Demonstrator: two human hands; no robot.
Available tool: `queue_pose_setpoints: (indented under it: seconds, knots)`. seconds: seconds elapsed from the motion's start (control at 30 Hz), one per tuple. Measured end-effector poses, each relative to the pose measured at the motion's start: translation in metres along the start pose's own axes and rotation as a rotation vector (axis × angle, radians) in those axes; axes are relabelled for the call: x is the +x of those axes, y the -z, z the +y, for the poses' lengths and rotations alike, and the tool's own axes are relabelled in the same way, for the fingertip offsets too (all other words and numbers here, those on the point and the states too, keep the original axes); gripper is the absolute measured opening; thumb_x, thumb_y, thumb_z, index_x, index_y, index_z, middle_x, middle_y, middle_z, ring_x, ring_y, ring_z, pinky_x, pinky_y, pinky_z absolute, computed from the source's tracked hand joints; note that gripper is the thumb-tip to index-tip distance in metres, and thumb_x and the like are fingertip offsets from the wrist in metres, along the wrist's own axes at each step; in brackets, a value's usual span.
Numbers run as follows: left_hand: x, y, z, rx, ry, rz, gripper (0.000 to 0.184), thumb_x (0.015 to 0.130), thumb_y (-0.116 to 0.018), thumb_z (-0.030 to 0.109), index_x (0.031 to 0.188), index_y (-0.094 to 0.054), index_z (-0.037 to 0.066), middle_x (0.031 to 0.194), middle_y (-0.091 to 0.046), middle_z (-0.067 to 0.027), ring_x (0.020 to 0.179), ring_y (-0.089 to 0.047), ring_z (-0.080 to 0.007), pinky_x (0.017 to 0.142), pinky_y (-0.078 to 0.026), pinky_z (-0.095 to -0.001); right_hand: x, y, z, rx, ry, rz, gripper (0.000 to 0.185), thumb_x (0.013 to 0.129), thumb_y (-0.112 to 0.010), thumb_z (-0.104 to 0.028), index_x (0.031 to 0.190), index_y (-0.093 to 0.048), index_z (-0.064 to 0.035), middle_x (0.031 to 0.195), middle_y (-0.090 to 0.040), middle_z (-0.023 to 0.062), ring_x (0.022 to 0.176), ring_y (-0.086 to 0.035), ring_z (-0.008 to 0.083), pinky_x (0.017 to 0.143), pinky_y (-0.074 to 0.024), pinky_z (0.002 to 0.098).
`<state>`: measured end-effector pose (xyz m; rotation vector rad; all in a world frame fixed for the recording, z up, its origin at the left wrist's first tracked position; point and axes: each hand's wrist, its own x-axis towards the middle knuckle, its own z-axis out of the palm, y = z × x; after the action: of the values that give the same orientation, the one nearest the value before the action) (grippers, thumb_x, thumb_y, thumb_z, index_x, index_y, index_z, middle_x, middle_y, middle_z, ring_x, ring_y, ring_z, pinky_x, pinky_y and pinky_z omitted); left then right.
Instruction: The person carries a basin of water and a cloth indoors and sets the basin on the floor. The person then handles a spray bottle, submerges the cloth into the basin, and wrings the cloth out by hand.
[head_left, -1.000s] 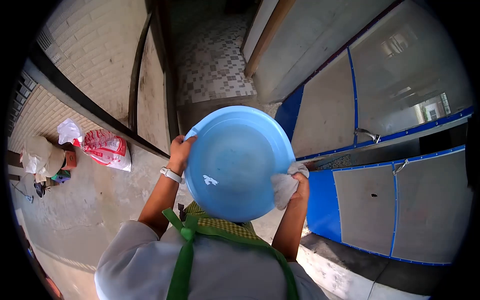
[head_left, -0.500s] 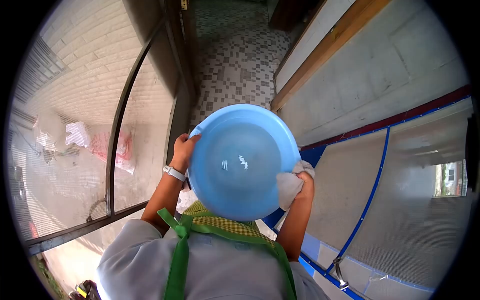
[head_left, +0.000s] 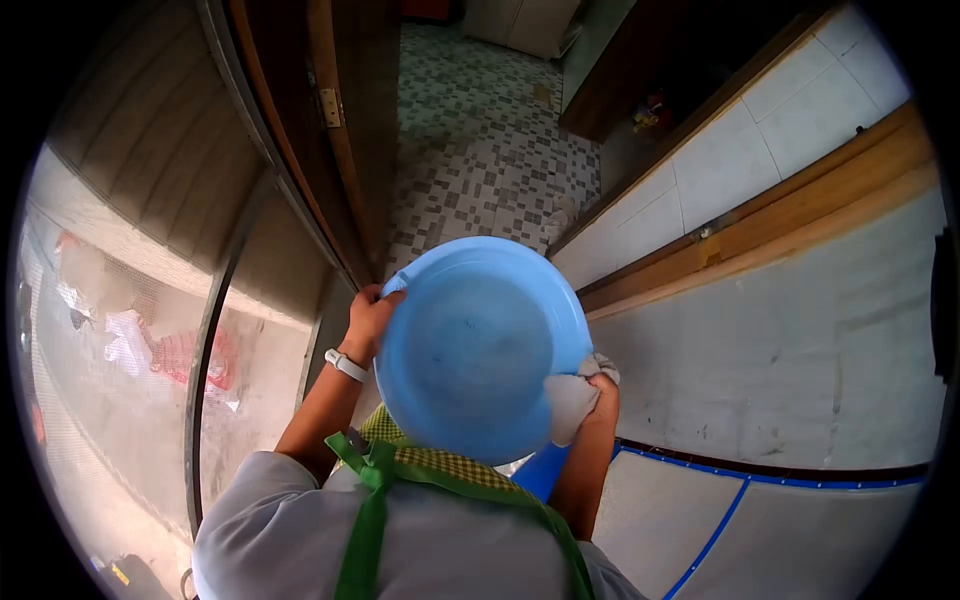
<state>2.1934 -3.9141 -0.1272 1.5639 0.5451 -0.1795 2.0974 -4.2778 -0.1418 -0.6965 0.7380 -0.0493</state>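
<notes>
A round light-blue basin (head_left: 478, 330) is held in front of my body, with what looks like cloudy water in its bottom. My left hand (head_left: 372, 318) grips the rim on the left side, thumb over the edge and the other fingers mostly hidden outside. On the right side, my right hand (head_left: 601, 405) closes round the rim together with a pale grey cloth (head_left: 570, 405). Part of the cloth hangs over the inner wall of the basin.
Ahead lies a doorway with a mosaic-patterned tile floor (head_left: 480, 160). A dark wooden door (head_left: 360, 130) with a hinge stands at left, beside a framed mesh screen (head_left: 210, 380). To the right are a wooden beam (head_left: 770, 215), a grey wall (head_left: 790, 350) and a blue-edged panel (head_left: 740, 540).
The view has moved forward to the doorway, showing more of the floor inside. Both hands keep hold of the basin, which sits slightly lower in view.
</notes>
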Motion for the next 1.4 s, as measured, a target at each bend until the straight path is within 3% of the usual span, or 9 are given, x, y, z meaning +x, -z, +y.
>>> queue_pose_setpoints:
  seconds: [0.33, 0.47, 0.63, 0.77, 1.07, 1.13, 1.17, 1.3, 1.4]
  knots:
    - [0.191, -0.097, 0.122, -0.052, -0.019, 0.021, 0.027, 0.075, -0.063, 0.021, 0.087, -0.057, -0.002, 0.077, -0.06, -0.0113, 0.066, -0.057, -0.0169, 0.058, -0.046, -0.0291, 0.18, -0.154, -0.1, -0.047, -0.046, -0.106, 0.048, 0.056, -0.048, -0.006, 0.104, -0.052, 0.0007, 0.097, -0.057, 0.0148, 0.085, -0.057, 0.0303, 0.078, -0.0488, 0.0396]
    - [0.229, -0.095, 0.148, -0.151, 0.032, 0.054, 0.026, 0.075, -0.063, 0.022, 0.086, -0.057, -0.002, 0.077, -0.06, -0.0111, 0.065, -0.057, -0.0165, 0.057, -0.046, -0.0286, 0.223, -0.202, -0.116, -0.049, -0.089, -0.235, 0.04, 0.058, -0.047, -0.005, 0.097, -0.054, 0.0026, 0.09, -0.059, 0.0135, 0.081, -0.058, 0.0284, 0.074, -0.0496, 0.0369]
    - [0.35, -0.175, 0.225, -0.087, -0.002, 0.088, 0.023, 0.077, -0.061, 0.02, 0.083, -0.056, -0.002, 0.073, -0.058, -0.0079, 0.062, -0.054, -0.0143, 0.055, -0.044, -0.0272, 0.378, -0.279, -0.177, -0.031, -0.196, -0.206, 0.035, 0.061, -0.048, -0.003, 0.095, -0.054, 0.0022, 0.085, -0.059, 0.0125, 0.076, -0.059, 0.0262, 0.069, -0.0502, 0.0343]
    - [0.394, -0.201, 0.247, -0.067, -0.025, 0.139, 0.02, 0.078, -0.06, 0.018, 0.079, -0.055, -0.001, 0.071, -0.056, -0.006, 0.059, -0.051, -0.0126, 0.053, -0.041, -0.0261, 0.433, -0.31, -0.201, -0.047, -0.165, -0.225, 0.037, 0.06, -0.049, -0.003, 0.097, -0.053, 0.0021, 0.083, -0.058, 0.012, 0.073, -0.058, 0.0266, 0.067, -0.0504, 0.0353]
    - [0.549, -0.301, 0.335, 0.068, -0.022, 0.015, 0.021, 0.077, -0.062, 0.018, 0.074, -0.052, -0.001, 0.072, -0.055, -0.0064, 0.061, -0.051, -0.0132, 0.054, -0.041, -0.027, 0.559, -0.362, -0.263, -0.017, -0.076, 0.061, 0.026, 0.06, -0.055, -0.006, 0.085, -0.057, 0.0006, 0.078, -0.057, 0.0096, 0.071, -0.057, 0.0229, 0.062, -0.0474, 0.0342]
    - [0.615, -0.338, 0.344, 0.145, -0.153, -0.113, 0.022, 0.077, -0.062, 0.018, 0.071, -0.049, 0.001, 0.069, -0.053, -0.005, 0.059, -0.049, -0.013, 0.054, -0.041, -0.0279, 0.588, -0.373, -0.283, 0.003, -0.03, 0.154, 0.024, 0.06, -0.056, -0.007, 0.083, -0.057, 0.0003, 0.078, -0.057, 0.0094, 0.07, -0.056, 0.0223, 0.062, -0.047, 0.0337]
    - [0.599, -0.344, 0.358, 0.132, -0.097, -0.089, 0.023, 0.078, -0.062, 0.018, 0.068, -0.047, 0.003, 0.064, -0.048, -0.003, 0.055, -0.045, -0.0121, 0.053, -0.039, -0.0282, 0.583, -0.368, -0.281, -0.027, -0.033, 0.199, 0.021, 0.06, -0.057, -0.007, 0.08, -0.057, 0.0, 0.077, -0.057, 0.0092, 0.07, -0.056, 0.0217, 0.063, -0.0465, 0.0331]
    - [0.702, -0.432, 0.378, 0.362, -0.454, -0.341, 0.028, 0.08, -0.059, 0.02, 0.065, -0.044, 0.002, 0.057, -0.042, -0.0021, 0.05, -0.04, -0.0102, 0.05, -0.037, -0.0275, 0.645, -0.355, -0.32, 0.14, 0.041, 0.266, 0.019, 0.06, -0.059, -0.008, 0.078, -0.057, -0.0003, 0.076, -0.056, 0.0091, 0.069, -0.055, 0.021, 0.061, -0.0459, 0.0322]
    - [0.716, -0.498, 0.414, 0.373, -0.382, -0.406, 0.028, 0.081, -0.058, 0.022, 0.065, -0.045, 0.002, 0.057, -0.043, -0.0015, 0.05, -0.04, -0.0096, 0.048, -0.037, -0.0261, 0.657, -0.368, -0.359, 0.212, 0.148, 0.342, 0.019, 0.06, -0.06, -0.008, 0.077, -0.057, -0.0006, 0.075, -0.055, 0.0089, 0.068, -0.055, 0.021, 0.059, -0.0454, 0.0315]
